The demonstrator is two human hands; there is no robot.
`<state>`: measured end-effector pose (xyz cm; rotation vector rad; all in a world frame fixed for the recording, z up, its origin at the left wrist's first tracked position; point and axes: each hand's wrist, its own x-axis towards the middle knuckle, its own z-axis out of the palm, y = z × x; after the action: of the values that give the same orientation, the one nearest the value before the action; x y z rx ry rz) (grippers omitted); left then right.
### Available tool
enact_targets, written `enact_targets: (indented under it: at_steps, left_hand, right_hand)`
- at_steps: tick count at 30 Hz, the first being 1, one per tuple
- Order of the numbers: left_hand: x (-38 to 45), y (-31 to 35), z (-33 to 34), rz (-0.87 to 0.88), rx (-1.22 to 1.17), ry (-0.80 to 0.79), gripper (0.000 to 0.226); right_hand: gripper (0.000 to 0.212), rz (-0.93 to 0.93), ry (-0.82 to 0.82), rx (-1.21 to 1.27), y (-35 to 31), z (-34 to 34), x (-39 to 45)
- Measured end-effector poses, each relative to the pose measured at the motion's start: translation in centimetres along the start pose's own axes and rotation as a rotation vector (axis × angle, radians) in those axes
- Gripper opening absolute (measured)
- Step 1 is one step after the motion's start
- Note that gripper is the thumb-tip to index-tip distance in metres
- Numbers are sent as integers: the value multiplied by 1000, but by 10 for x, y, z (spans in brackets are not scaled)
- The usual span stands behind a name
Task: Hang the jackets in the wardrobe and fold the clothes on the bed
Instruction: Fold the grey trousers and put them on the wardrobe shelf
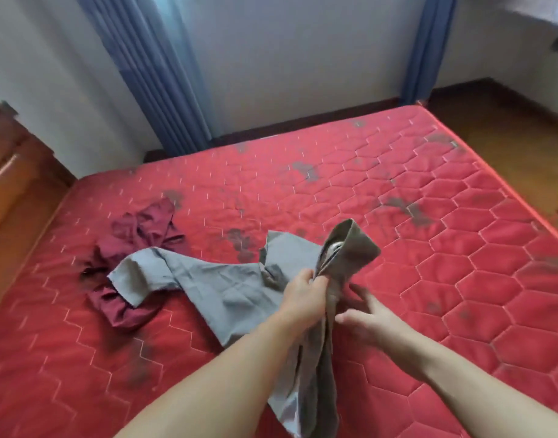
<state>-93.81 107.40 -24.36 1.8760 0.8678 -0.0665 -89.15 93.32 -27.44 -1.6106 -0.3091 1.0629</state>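
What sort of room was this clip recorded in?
Most likely a home bedroom. A bare red quilted mattress fills the view, blue curtains hang against the white wall behind it, and a crumpled maroon garment lies on it beside the grey shirt that the left hand grips.

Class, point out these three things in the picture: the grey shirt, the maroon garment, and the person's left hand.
grey shirt point(227, 286): head view, on its flat body panel.
maroon garment point(138, 229): head view, on its crumpled upper part.
left hand point(303, 295): head view, on the back of the hand.
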Motion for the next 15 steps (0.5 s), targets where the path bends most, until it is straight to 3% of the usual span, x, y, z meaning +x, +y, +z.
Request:
enact_targets:
  at_steps: [3,6,9,15]
  left_hand:
    - [-47,60,-23,19,-295,55,13]
    - [-83,114,-56,42,-552,149,8]
    - [-121,153,-85,85,-682,173,6]
    - [-204,189,-118,225,-669,222,5]
  right_hand:
    - [39,-4,-135,-295,-51,8,-50]
    - [12,-39,-103,-518,-95,5,-93]
    - [15,-128,-77,-750,-127,0,-135]
    - [26,-332,220,-960,-197,-51,-209]
